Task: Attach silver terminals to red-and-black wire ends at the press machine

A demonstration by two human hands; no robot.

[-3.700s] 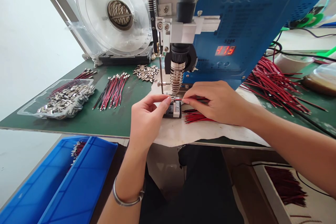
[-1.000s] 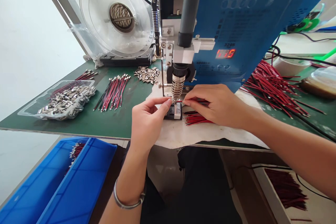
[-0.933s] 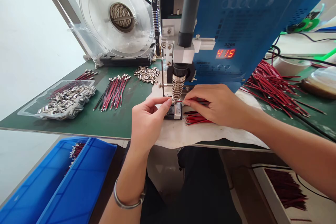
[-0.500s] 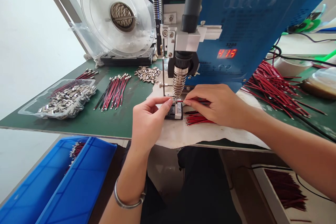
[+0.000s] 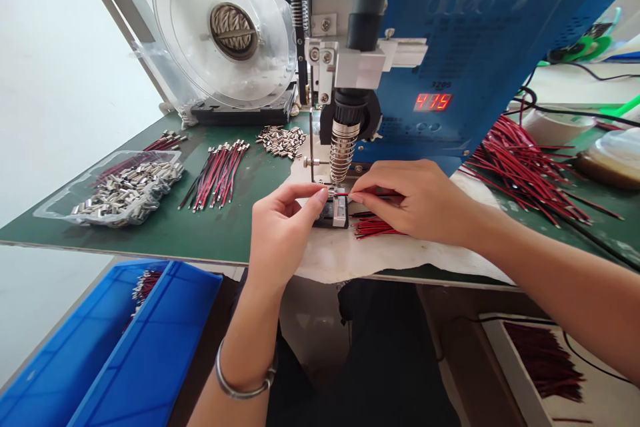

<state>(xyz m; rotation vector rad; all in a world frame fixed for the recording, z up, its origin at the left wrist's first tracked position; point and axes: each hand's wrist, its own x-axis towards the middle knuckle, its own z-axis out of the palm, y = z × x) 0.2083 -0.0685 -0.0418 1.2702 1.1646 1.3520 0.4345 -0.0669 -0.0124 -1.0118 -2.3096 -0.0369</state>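
In the head view, pinching a red wire (image 5: pixel 343 194) with fingers of the right hand (image 5: pixel 425 203), nearer than the left hand (image 5: pixel 280 230); pointing sideways, leftward from those fingers, toward a small metal piece (image 5: pixel 332 192) above a block (image 5: pixel 340 213). Pinching that piece with the left. Palm-down at right, angled upward at left.

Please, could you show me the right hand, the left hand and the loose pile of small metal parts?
Right hand (image 5: pixel 425 201), head view: back of the hand.
Left hand (image 5: pixel 281 230), head view: middle of the hand.
Loose pile (image 5: pixel 281 142), head view: its middle.
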